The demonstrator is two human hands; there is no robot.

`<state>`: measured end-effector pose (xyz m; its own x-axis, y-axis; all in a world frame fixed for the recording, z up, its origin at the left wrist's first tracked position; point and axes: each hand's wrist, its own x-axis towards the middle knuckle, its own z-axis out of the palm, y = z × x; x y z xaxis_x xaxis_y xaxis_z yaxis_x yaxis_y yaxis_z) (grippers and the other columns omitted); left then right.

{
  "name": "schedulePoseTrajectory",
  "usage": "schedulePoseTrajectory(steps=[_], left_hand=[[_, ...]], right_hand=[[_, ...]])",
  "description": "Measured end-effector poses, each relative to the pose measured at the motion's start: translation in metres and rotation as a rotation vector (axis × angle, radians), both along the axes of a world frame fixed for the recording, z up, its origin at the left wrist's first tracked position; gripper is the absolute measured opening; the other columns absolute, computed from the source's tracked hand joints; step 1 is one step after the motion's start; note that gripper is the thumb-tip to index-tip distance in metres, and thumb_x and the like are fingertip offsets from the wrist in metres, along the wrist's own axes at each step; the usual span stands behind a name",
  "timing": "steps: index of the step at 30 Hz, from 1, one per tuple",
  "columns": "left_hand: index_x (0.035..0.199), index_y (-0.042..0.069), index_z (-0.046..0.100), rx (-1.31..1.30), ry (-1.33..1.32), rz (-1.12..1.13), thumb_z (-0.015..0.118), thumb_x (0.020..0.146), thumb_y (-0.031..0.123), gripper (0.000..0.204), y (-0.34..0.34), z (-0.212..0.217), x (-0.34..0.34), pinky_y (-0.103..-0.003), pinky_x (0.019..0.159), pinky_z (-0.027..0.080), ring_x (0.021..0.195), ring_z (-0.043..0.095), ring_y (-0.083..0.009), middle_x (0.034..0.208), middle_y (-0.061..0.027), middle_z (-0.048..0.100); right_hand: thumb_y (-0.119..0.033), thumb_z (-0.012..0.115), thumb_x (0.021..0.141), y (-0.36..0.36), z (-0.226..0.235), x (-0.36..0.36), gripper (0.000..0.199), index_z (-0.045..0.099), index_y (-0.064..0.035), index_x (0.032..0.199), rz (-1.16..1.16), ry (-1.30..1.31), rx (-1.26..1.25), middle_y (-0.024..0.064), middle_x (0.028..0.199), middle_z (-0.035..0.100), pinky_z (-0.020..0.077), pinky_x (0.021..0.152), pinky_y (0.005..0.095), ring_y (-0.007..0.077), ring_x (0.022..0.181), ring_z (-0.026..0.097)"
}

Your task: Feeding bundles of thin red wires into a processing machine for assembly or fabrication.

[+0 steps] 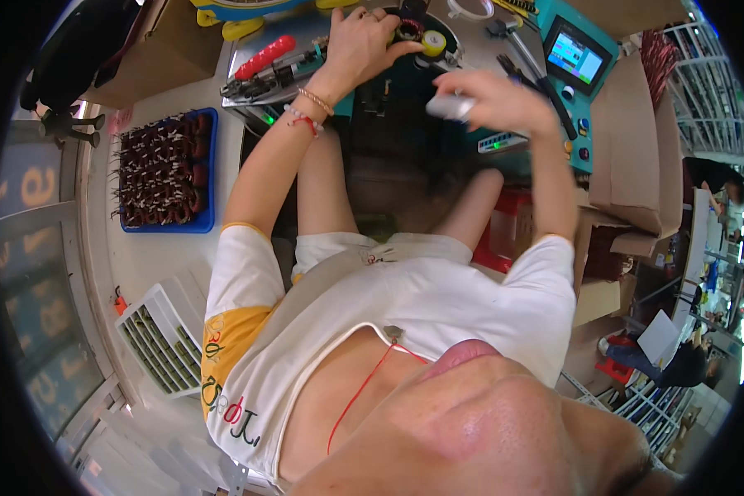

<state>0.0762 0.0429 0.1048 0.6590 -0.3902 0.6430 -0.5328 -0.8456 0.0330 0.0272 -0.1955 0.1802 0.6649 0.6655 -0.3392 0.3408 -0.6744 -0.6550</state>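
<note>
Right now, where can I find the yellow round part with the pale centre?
In the head view, the yellow round part is at the top, right of centre, by the left hand's thumb and beside a dark ring-shaped part.

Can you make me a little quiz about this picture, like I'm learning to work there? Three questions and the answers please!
1. Pick one: what colour is the tray holding rows of dark reddish coils?
A) red
B) blue
C) white

2. True or false: the lit screen is on the person's right side.

3. Fill in the blank: the hand nearest the yellow round part is the person's ____ hand.

Key:
1. B
2. True
3. Left: the left hand has its thumb stretched toward it.
</note>
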Motion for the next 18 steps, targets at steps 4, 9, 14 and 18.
schedulePoseTrajectory(steps=[4, 9, 14, 18], left_hand=[[0.100, 0.010, 0.073, -0.025, -0.044, -0.064, 0.068, 0.082, 0.057, 0.051, -0.010, 0.007, 0.001, -0.041, 0.081, 0.044, 0.087, 0.066, -0.0273, 0.093, -0.0058, 0.071], [0.101, 0.010, 0.073, 0.002, -0.052, -0.055, 0.067, 0.083, 0.057, 0.051, -0.009, 0.002, 0.006, -0.041, 0.083, 0.043, 0.091, 0.066, -0.0260, 0.093, -0.0056, 0.070], [0.101, 0.011, 0.072, 0.024, -0.023, -0.019, 0.067, 0.084, 0.056, 0.049, -0.006, 0.002, 0.001, -0.043, 0.085, 0.042, 0.091, 0.066, -0.0256, 0.095, -0.0055, 0.071], [0.100, 0.011, 0.072, 0.000, -0.017, -0.028, 0.068, 0.083, 0.056, 0.048, -0.002, 0.003, 0.004, -0.044, 0.086, 0.041, 0.093, 0.064, -0.0252, 0.094, -0.0047, 0.070]], right_hand=[[-0.033, 0.066, 0.087, 0.040, -0.116, 0.007, 0.035, 0.065, 0.0013, 0.094, -0.192, -0.135, 0.163, 0.0300, 0.135, 0.048, 0.0496, 0.088, 0.0398, 0.0341, 0.098, 0.062], [-0.010, 0.058, 0.087, 0.054, -0.163, -0.017, 0.020, 0.063, 0.0036, 0.101, -0.536, -0.197, 0.781, 0.0158, 0.096, 0.064, 0.0495, 0.074, 0.0310, 0.0229, 0.077, 0.061], [-0.003, 0.044, 0.089, 0.016, -0.055, -0.031, 0.031, 0.049, -0.0009, 0.120, -0.392, 0.821, 1.425, 0.0153, 0.085, 0.065, 0.0338, 0.043, 0.0191, 0.0080, 0.061, 0.056], [0.005, 0.051, 0.082, 0.037, 0.014, 0.023, 0.061, 0.036, -0.0030, 0.141, -0.471, -0.194, 0.581, 0.0132, 0.072, 0.066, 0.0502, 0.048, 0.0253, 0.0145, 0.056, 0.065]])
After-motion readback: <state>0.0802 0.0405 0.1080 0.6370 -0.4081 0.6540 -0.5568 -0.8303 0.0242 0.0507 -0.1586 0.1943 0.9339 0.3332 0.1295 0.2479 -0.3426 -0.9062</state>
